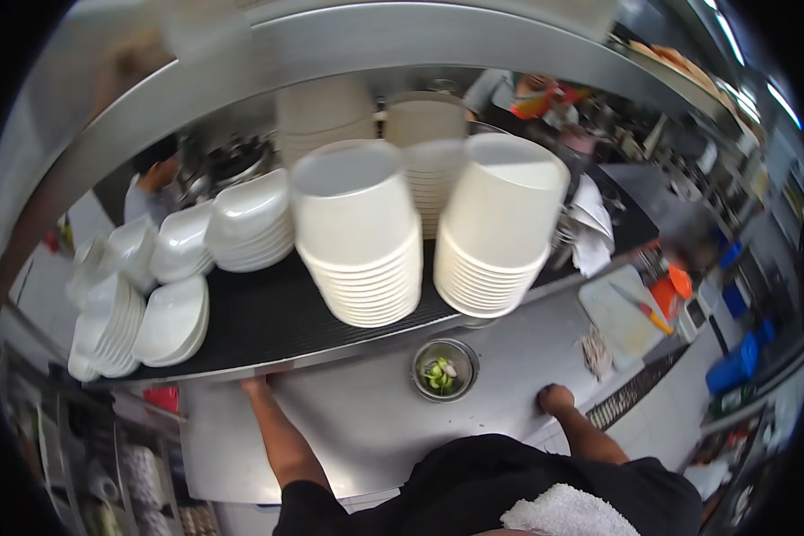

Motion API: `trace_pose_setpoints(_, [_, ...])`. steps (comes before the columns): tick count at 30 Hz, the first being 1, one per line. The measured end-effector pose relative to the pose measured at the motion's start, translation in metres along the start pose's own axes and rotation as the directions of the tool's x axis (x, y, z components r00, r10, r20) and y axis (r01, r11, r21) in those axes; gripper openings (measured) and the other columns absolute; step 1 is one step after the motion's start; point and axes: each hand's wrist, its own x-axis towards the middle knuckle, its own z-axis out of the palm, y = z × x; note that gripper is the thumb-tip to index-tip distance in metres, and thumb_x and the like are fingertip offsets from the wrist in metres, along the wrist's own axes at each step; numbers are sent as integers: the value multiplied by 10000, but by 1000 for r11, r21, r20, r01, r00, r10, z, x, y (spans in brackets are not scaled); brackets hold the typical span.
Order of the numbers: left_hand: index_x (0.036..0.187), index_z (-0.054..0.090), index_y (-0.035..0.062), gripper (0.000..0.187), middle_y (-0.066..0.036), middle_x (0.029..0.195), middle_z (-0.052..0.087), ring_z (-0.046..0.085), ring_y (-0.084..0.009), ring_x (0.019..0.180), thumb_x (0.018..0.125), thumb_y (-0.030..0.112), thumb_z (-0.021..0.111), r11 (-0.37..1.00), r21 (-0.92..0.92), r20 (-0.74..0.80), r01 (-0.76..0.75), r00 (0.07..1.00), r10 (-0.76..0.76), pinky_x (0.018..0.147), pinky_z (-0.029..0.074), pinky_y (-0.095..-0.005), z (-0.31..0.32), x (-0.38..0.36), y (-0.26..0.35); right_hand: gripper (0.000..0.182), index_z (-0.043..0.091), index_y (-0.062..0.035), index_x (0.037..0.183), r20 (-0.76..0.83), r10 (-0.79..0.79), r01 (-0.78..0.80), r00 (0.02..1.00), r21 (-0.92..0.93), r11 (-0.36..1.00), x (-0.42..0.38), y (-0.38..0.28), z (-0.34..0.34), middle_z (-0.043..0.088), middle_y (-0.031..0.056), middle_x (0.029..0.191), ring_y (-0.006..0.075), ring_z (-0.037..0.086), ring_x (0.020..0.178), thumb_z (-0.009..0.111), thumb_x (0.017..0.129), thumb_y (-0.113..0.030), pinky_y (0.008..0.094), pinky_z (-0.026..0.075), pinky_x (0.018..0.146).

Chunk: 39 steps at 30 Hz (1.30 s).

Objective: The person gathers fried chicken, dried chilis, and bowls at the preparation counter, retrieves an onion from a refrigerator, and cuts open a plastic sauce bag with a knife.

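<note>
On the steel counter point(348, 420) stands a round metal bowl point(463, 390) with cut green and pale vegetable pieces point(439, 373) in it. My left hand point(255, 384) reaches to the counter's far left, under the front edge of the shelf, which hides its fingers. Curled into a fist, my right hand point(556, 398) rests on the counter to the right of the bowl, apart from it. No object shows in that fist. Nearest to it lies a crumpled whitish cloth point(596, 352).
Above the counter, a black-topped shelf point(250, 308) bears tall stacks of white tubs point(357, 214) and stacked white dishes point(171, 322). At right are a cutting board point(621, 313), a knife with an orange handle point(654, 319) and an orange container point(670, 290). A person point(152, 188) stands beyond the shelf.
</note>
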Motion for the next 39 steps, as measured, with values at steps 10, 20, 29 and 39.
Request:
trace_pose_setpoints(10, [1380,415,-17,478,-211,1319,533,631,-346,1104,976,211,530,879,468,67,95,988,-142,794,618,-455,-19,-216,19,375,712,-47,1030,-87,-7,15,996,95,995,-8,8,1,696,215,1082,365,672,1022,493,879,-311,450,528,920])
trace_pose_setpoints(20, [1250,512,-60,450,-202,1228,592,627,-328,1099,861,146,601,714,670,334,204,776,-535,868,582,-473,201,-421,-46,299,679,-41,948,-133,-261,286,956,232,930,-3,49,-3,700,201,952,364,681,917,524,862,-283,473,537,837])
trace_pose_setpoints(29, [1243,476,-89,362,-197,1242,572,611,-348,1107,909,49,498,631,669,483,392,417,-770,941,567,-526,416,-499,-266,247,640,-66,928,-61,-390,292,919,770,566,2,170,1,695,163,875,344,670,859,583,908,-305,424,526,779])
trace_pose_setpoints(39, [1211,479,-87,324,-216,1096,616,673,-354,923,932,61,407,608,691,332,391,576,-747,825,631,-454,541,-518,-462,277,631,-6,945,63,245,-235,967,578,781,-43,414,82,695,222,978,423,651,963,581,914,-277,494,507,844])
